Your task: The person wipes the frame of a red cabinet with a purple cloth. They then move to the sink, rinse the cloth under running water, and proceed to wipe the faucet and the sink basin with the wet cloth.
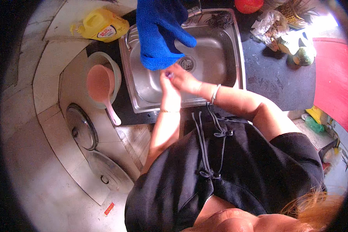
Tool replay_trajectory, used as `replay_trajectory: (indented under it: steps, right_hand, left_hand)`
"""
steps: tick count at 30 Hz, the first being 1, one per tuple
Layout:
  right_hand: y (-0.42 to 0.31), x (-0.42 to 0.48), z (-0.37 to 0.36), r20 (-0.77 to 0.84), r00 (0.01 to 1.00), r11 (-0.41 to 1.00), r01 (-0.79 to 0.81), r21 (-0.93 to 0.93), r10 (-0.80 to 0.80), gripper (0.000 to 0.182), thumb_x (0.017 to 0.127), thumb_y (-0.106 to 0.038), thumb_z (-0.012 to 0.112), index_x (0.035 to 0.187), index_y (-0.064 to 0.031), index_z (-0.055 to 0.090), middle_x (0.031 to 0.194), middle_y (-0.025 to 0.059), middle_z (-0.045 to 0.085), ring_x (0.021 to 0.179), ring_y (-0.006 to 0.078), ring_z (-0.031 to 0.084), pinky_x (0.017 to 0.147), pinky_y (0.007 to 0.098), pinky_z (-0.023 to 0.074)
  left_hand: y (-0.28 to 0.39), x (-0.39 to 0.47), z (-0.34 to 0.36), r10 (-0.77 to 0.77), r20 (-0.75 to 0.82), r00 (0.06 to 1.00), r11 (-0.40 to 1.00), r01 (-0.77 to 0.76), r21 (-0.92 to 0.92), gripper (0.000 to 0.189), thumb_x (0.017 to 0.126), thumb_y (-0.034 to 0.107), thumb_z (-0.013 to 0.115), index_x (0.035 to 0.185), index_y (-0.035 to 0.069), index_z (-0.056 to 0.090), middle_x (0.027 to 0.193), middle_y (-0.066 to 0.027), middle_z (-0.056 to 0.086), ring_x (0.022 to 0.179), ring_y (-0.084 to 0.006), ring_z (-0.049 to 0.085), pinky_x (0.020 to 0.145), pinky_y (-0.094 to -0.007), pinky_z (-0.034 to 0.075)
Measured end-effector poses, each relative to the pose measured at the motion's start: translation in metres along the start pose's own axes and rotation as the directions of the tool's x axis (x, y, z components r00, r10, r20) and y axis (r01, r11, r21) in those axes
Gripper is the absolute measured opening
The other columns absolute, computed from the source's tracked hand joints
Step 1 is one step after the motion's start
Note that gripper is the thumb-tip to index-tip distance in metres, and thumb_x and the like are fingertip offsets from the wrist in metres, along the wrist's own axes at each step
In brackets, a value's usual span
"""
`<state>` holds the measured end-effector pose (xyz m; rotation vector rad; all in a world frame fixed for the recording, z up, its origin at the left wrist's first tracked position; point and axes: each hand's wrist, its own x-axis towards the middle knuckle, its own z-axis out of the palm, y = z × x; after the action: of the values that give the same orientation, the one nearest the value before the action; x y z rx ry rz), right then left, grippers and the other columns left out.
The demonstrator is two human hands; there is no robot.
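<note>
My left hand (170,88) and my right hand (184,79) meet over the near part of a stainless steel sink (217,62). Blur covers the fingers of the right hand. A small purple and white spot (169,75) shows between the hands; what it is I cannot tell. Just beyond them hangs a blue towel (159,37), its lower edge close to my fingertips. Whether the fingers grip that edge is unclear. The round drain (187,63) lies past the right hand. A bangle (216,94) circles my right wrist.
Left of the sink, a pink dipper (100,81) rests on a pale basin (116,71). A yellow jug (104,25) stands behind. A faucet (193,12) and a dark mesh scrubber (220,20) are at the sink's back. Plastic bags (269,27) and a green squash (304,56) sit right.
</note>
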<state>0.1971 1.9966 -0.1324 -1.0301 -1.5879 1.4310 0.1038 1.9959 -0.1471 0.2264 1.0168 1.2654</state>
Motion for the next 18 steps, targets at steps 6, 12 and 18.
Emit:
replay_trajectory:
  steps: [6,12,18]
  right_hand:
    - [0.030,0.034,-0.020,-0.242,0.906,0.924,-0.374,-0.075,0.348,0.042,0.080,-0.030,0.048,0.114,-0.0053,0.050,0.116,0.0219,0.047,0.105,0.0390,0.047,0.090,0.0418,0.0395]
    - [0.000,-0.002,0.023,-0.187,0.980,0.949,0.011,-0.316,-0.073,0.048,0.077,-0.037,0.052,0.115,-0.0060,0.050,0.121,0.0123,0.047,0.120,0.0431,0.031,0.099,0.0485,0.0268]
    - [-0.006,0.011,-0.013,-0.222,0.957,0.982,-0.182,0.044,0.187,0.043,0.077,-0.025,0.051,0.115,-0.0071,0.048,0.123,0.0195,0.043,0.112,0.0337,0.042,0.092,0.0406,0.0366]
  left_hand:
    - [-0.023,0.001,0.010,-0.273,0.012,0.962,0.936,0.269,-0.227,0.034,0.089,0.034,0.041,0.111,0.009,0.048,0.108,-0.0055,0.054,0.104,-0.0165,0.049,0.091,-0.0336,0.039]
    - [-0.019,0.008,-0.015,0.038,0.541,0.840,0.832,0.273,-0.483,0.032,0.086,0.030,0.042,0.109,0.009,0.051,0.108,-0.0061,0.055,0.098,-0.0223,0.052,0.087,-0.0357,0.041]
    - [0.008,-0.005,0.032,-0.195,-0.059,0.979,0.981,0.195,-0.017,0.034,0.088,0.035,0.037,0.104,0.008,0.051,0.104,-0.0045,0.054,0.099,-0.0161,0.051,0.086,-0.0337,0.041]
